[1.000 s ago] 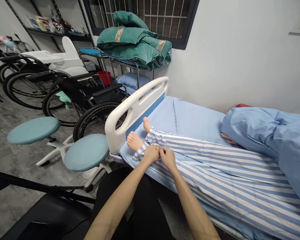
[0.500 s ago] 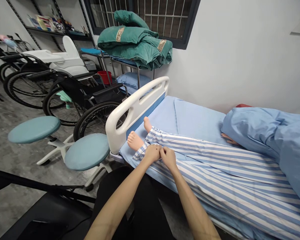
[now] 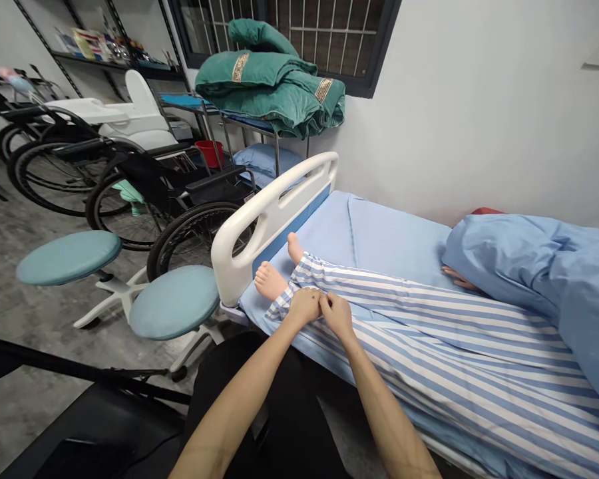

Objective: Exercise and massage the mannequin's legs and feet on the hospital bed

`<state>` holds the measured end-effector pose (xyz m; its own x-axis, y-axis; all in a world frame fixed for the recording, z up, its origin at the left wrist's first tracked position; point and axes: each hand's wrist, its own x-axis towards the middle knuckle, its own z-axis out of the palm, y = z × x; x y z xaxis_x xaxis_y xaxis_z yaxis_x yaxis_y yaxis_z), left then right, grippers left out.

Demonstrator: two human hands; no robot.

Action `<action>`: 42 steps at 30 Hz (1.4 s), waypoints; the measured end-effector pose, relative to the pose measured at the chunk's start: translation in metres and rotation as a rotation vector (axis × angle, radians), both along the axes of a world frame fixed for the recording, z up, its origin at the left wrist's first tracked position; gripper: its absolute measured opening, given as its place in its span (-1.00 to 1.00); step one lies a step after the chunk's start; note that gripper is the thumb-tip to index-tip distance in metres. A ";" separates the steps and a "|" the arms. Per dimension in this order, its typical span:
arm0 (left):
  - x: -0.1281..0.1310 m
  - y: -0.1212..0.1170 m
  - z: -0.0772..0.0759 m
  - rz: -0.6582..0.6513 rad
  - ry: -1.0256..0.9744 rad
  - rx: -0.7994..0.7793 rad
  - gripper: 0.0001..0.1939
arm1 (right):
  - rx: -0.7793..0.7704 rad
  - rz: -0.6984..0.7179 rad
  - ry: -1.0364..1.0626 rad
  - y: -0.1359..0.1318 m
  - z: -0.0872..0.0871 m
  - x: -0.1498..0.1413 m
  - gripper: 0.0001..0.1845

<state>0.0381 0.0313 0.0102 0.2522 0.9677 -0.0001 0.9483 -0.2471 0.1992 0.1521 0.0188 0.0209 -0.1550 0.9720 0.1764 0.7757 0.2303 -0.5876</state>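
A figure in blue-and-white striped trousers lies on a bed with a light blue sheet. Its bare feet point toward the white footboard. My left hand and my right hand sit side by side on the near trouser leg just above the ankle. Both hands have their fingers closed, pinching the striped cloth. A blue blanket covers the figure's upper body at the right.
Two round teal stools stand left of the bed. Behind them are black wheelchairs and a white commode chair. A metal cart carries folded green quilts. A black frame crosses the lower left.
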 end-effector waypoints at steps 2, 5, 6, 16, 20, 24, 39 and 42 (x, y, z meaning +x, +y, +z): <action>0.000 0.000 -0.001 -0.001 0.002 -0.001 -0.71 | 0.002 0.000 0.004 0.000 0.000 0.000 -0.62; 0.000 0.000 -0.001 0.001 0.005 -0.003 -0.71 | -0.001 0.001 0.010 0.000 0.000 0.000 -0.62; 0.000 0.000 -0.001 0.001 0.006 -0.001 -0.71 | 0.000 0.000 0.010 0.000 0.000 0.000 -0.62; 0.001 0.000 0.001 0.012 0.015 0.000 -0.72 | -0.002 0.002 0.031 0.000 0.000 0.000 -0.62; 0.001 0.000 0.003 0.005 0.008 0.001 -0.73 | -0.002 0.000 0.036 0.000 0.000 0.000 -0.61; 0.000 0.000 0.003 -0.011 -0.003 0.012 -0.72 | 0.003 0.000 0.033 0.000 0.000 0.000 -0.62; 0.001 -0.002 0.006 0.014 -0.005 -0.006 -0.72 | 0.012 0.003 0.002 0.000 0.000 0.000 -0.60; 0.001 -0.002 0.006 0.005 -0.011 -0.001 -0.72 | 0.008 0.001 -0.006 0.000 0.001 0.000 -0.59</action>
